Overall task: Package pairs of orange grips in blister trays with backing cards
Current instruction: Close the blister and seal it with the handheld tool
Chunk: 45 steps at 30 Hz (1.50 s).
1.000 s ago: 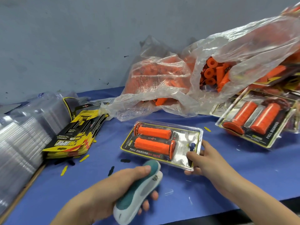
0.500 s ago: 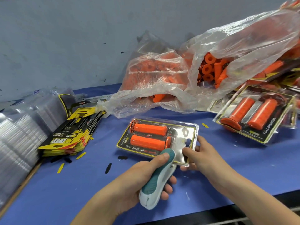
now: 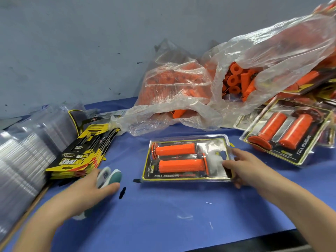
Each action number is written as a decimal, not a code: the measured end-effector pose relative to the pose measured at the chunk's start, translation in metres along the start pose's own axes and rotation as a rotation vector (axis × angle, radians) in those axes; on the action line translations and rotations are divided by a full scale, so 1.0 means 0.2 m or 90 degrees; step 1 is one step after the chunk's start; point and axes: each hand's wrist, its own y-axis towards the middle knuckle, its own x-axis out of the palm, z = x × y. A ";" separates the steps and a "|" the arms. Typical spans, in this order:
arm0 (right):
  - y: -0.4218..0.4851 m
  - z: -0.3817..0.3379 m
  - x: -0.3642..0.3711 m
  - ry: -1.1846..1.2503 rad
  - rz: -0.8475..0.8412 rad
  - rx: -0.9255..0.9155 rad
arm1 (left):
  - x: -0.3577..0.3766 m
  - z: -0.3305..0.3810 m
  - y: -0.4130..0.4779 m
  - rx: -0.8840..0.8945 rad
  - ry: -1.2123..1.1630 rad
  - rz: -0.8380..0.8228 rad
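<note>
A sealed blister pack (image 3: pixel 187 159) holding two orange grips (image 3: pixel 174 149) lies at the center of the blue counter (image 3: pixel 163 215). The right hand (image 3: pixel 241 166) pinches its right edge. At lower left, the left hand (image 3: pixel 85 190) curls around a teal-and-white stapler (image 3: pixel 109 176), beside stacked backing cards (image 3: pixel 81 153).

packing workshop, stacked blister trays (image 3: pixel 23 157), backing cards (image 3: pixel 81 155)
</note>
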 end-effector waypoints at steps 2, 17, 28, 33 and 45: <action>0.03 0.00 -0.05 -0.035 -0.004 -0.007 | 0.02 0.01 0.05 0.060 0.009 0.177; 0.40 -0.36 0.20 -0.441 -0.014 -0.220 | 0.11 0.32 -0.09 0.236 -0.435 -0.266; -0.36 -0.06 0.47 -0.733 0.024 -0.643 | 0.28 0.43 -0.20 0.075 -0.737 -0.349; -0.31 -0.02 0.46 -0.721 0.080 -0.756 | 0.27 0.44 -0.19 0.057 -0.753 -0.336; -0.22 0.06 0.47 -0.703 0.152 -0.782 | 0.14 0.05 -0.01 0.024 0.013 0.346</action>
